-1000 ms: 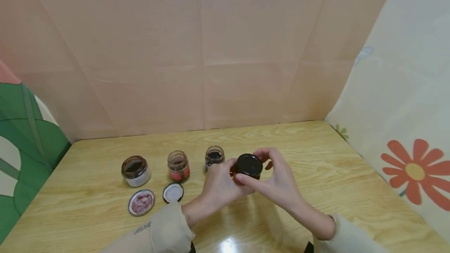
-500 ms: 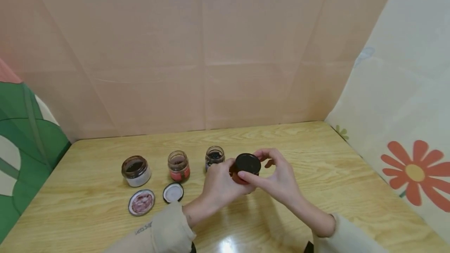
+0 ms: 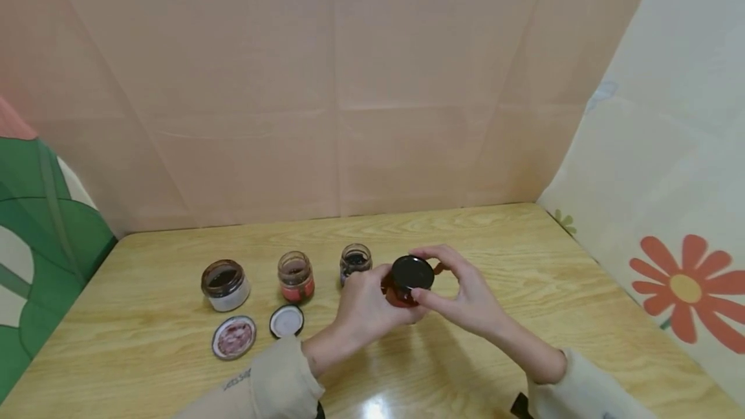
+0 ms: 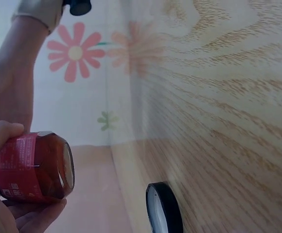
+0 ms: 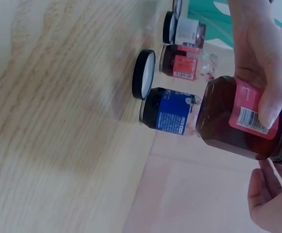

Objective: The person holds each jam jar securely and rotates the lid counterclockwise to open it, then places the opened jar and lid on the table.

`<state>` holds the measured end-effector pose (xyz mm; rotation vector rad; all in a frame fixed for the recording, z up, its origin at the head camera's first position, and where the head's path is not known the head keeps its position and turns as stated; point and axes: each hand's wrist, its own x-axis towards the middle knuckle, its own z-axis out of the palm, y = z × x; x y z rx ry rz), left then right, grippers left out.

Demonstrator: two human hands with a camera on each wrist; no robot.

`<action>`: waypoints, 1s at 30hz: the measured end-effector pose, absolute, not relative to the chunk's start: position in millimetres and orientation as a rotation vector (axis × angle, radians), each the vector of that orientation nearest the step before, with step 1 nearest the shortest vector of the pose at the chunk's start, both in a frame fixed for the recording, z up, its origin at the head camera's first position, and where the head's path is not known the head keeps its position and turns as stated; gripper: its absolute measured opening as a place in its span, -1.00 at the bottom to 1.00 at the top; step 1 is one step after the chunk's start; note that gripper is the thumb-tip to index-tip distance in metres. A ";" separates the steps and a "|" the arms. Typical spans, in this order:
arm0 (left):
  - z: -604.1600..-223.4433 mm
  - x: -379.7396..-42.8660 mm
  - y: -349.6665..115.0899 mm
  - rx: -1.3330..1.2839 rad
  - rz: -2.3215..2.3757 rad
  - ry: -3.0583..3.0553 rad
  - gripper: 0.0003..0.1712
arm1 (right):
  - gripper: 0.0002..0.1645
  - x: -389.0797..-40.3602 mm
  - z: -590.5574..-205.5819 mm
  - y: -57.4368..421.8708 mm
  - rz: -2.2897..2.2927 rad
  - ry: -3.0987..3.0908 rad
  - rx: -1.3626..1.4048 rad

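Observation:
Above the table, my left hand (image 3: 369, 302) grips a jar (image 5: 228, 116) of dark reddish-brown contents, its red label partly covered by the thumb. A black lid (image 3: 412, 273) sits on the jar's top. My right hand (image 3: 465, 290) pinches the lid's rim between thumb and fingers. In the left wrist view, the red label (image 4: 15, 167) and the jar's base show between my left fingers. Behind the left hand stands an uncapped jar with a blue label (image 5: 172, 111), partly hidden in the head view.
Farther left stand an open jar with a red label (image 3: 297, 288) and a wide open jar with a pale label (image 3: 231, 293). Upturned lids lie before them: a white-lined lid (image 3: 286, 321) and a stained lid (image 3: 234, 337). Another black-rimmed lid (image 5: 144, 74) lies near the blue-labelled jar.
My right thumb and fingers have shifted round the lid's rim, and the right wrist has moved slightly right. The left hand keeps its hold on the jar.

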<state>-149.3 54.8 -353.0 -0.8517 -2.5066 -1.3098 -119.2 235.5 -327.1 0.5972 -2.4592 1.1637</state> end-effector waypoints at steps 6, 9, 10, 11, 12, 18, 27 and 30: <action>-351.6 -149.8 57.0 -0.793 -1.252 -2.478 -0.64 | -0.23 -119.2 -323.8 226.5 1.106 -2.468 0.396; -350.9 -149.1 58.4 -0.762 -1.245 -2.486 -0.67 | -0.23 -120.1 -324.2 220.8 1.058 -2.466 0.292; -350.7 -149.0 59.0 -0.755 -1.245 -2.489 -0.67 | -0.24 -120.3 -324.6 219.2 1.047 -2.466 0.266; -350.1 -148.7 59.7 -0.749 -1.245 -2.493 -0.66 | -0.25 -120.5 -324.9 217.9 1.035 -2.466 0.243; -349.6 -148.6 60.3 -0.747 -1.247 -2.496 -0.66 | -0.26 -120.7 -325.2 216.9 1.024 -2.462 0.224; -346.4 -148.3 62.0 -0.728 -1.277 -2.523 -0.65 | -0.32 -121.4 -325.7 215.2 0.988 -2.432 0.190; -348.2 -147.7 59.2 -0.751 -1.280 -2.504 -0.66 | -0.46 -119.7 -326.4 223.1 1.057 -2.404 0.358; -348.1 -148.5 58.1 -0.756 -1.240 -2.508 -0.65 | -0.47 -118.9 -325.5 224.7 1.054 -2.421 0.396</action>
